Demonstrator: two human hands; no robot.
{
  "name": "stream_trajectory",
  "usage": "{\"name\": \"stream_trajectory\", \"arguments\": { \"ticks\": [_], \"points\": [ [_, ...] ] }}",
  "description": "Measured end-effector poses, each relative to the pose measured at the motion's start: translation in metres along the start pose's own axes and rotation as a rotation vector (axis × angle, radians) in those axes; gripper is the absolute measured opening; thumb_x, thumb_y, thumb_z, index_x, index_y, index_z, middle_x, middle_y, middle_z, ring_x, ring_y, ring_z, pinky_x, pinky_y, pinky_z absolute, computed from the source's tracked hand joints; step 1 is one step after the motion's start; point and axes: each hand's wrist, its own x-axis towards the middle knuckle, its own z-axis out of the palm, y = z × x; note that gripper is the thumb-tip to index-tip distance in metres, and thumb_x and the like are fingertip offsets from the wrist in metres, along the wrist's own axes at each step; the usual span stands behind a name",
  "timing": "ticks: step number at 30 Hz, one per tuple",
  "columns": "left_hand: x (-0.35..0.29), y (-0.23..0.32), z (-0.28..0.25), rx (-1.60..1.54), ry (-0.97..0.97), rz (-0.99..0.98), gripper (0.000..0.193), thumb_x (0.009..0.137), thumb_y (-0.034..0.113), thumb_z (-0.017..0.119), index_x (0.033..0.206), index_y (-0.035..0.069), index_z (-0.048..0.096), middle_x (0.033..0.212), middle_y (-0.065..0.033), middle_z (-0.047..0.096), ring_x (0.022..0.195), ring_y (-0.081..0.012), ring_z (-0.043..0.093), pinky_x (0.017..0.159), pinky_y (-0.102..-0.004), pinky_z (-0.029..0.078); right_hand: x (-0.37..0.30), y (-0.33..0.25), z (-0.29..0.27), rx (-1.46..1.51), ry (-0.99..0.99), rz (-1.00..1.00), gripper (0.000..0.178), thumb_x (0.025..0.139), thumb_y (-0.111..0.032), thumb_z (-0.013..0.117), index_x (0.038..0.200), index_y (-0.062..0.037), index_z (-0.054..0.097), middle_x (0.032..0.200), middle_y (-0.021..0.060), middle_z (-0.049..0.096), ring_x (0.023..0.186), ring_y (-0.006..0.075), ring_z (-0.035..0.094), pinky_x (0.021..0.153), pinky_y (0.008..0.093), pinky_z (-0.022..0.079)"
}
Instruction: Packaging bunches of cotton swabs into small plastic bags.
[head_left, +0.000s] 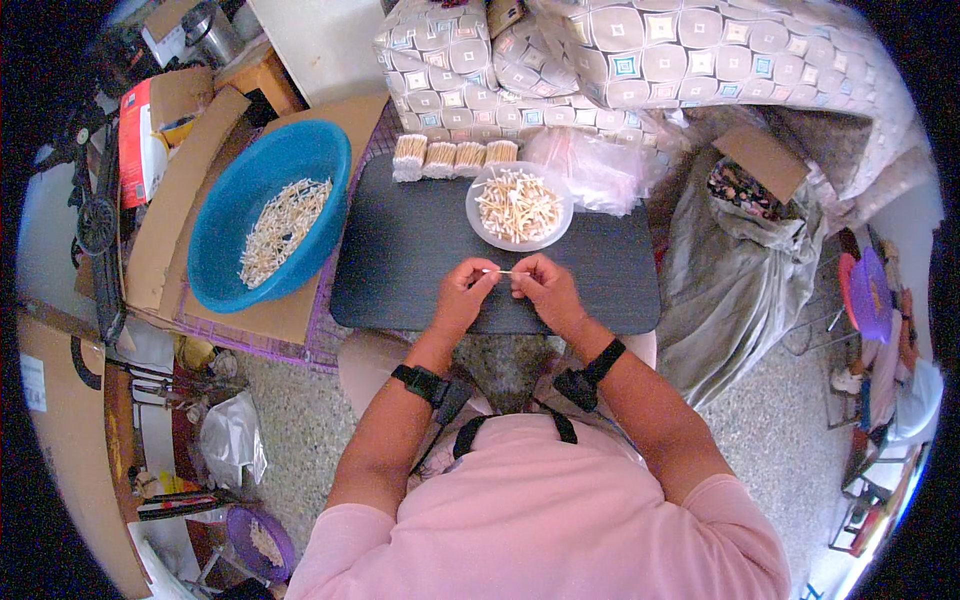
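Observation:
A single cotton swab [504,271] is stretched level between my two hands over the dark table [400,255]. My left hand [464,293] pinches its left end, where a white tip shows. On the other end the fingers of my right hand [549,290] are closed. Just beyond my hands stands a white plastic bowl [567,200] heaped with loose cotton swabs [516,205]. Several packed bundles of swabs [440,158] line the table's far edge, left of the bowl. Clear plastic bags [595,172] lie in a pile to the bowl's right.
A large blue basin [215,268] with many swabs rests on cardboard [160,240] to the left. Patterned fabric covers a seat [660,60] behind the table. Grey cloth [715,290] drapes on the right. Farther right, another person [905,350] sits near a purple basin [873,295].

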Motion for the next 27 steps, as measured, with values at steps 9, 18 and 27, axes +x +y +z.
{"name": "stream_trajectory", "arguments": {
  "ticks": [9,18,27],
  "points": [
    [0.01,-0.001,-0.002,-0.467,0.021,-0.018,0.008,0.097,0.013,0.051,0.099,0.006,0.053,0.092,-0.006,0.065,0.084,-0.0133,0.061,0.079,-0.0271,0.049,-0.005,-0.008,0.012,-0.477,0.015,-0.206,0.017,0.088,-0.018,0.064,0.094,-0.0022,0.064,0.086,0.009,0.066,0.069,0.0177,0.064,0.065,0.0305,0.052],
    [0.024,-0.006,-0.008,0.135,0.097,0.123,0.007,0.094,0.01,0.049,0.097,0.005,0.052,0.078,-0.008,0.06,0.071,-0.0178,0.061,0.064,-0.0316,0.046,-0.004,-0.035,0.001,-0.203,0.142,0.017,0.01,0.091,-0.012,0.061,0.096,-0.0029,0.062,0.08,0.0022,0.063,0.069,0.0075,0.059,0.059,0.0219,0.049],
    [0.02,0.008,0.003,0.257,0.083,0.2,0.01,0.087,0.007,0.056,0.096,0.006,0.056,0.071,-0.0149,0.059,0.061,-0.0266,0.059,0.057,-0.037,0.045,0.059,-0.072,-0.05,-0.671,0.296,-0.189,0.022,0.083,-0.011,0.067,0.102,-0.002,0.06,0.081,0.0075,0.063,0.067,0.0145,0.059,0.063,0.029,0.05]
  ]
}}
